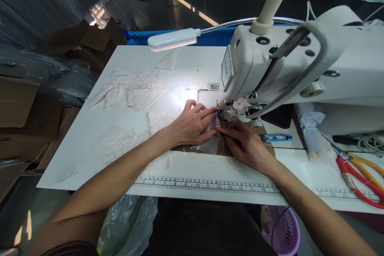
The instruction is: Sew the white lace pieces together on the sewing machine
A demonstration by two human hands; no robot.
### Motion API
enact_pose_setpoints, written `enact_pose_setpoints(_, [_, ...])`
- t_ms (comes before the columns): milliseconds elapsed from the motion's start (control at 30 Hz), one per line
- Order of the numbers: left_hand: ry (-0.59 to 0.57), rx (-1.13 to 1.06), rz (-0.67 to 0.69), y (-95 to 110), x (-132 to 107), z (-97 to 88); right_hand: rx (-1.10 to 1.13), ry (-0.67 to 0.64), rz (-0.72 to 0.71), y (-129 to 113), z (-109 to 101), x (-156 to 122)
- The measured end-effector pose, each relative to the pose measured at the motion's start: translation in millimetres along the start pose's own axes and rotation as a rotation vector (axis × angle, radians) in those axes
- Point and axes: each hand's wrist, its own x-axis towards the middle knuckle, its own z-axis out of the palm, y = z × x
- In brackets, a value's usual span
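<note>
A piece of sheer white fabric (pixel 211 144) lies on the sewing machine bed, under the needle area of a white sewing machine (pixel 243 64). My left hand (pixel 195 124) rests flat on this fabric with its fingers apart, the fingertips close beside the presser foot (pixel 219 115). From the other side my right hand (pixel 247 144) has its fingers curled together at the fabric's right edge, just in front of the foot. Partly under my left forearm lies white lace (pixel 126 144). The needle itself is too small to make out.
More white lace (pixel 135 84) spreads over the far left of the table. A lamp (pixel 174 39) hangs above it. Blue thread snips (pixel 277 137) lie right of my right hand, with red-handled scissors (pixel 360 180) farther right. A printed ruler (pixel 198 186) runs along the front edge.
</note>
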Motion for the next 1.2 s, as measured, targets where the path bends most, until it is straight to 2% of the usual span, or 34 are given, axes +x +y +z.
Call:
enact_pose_setpoints(767, [-0.069, -0.075, -0.05, 1, -1, 1.2, 0.025, -0.019, 0.051, 2, 1, 0])
enact_pose_setpoints(1200, [-0.051, 0.06, -0.03, 11, 0, -1.9, -0.164, -0.031, -0.094, 4, 0, -4])
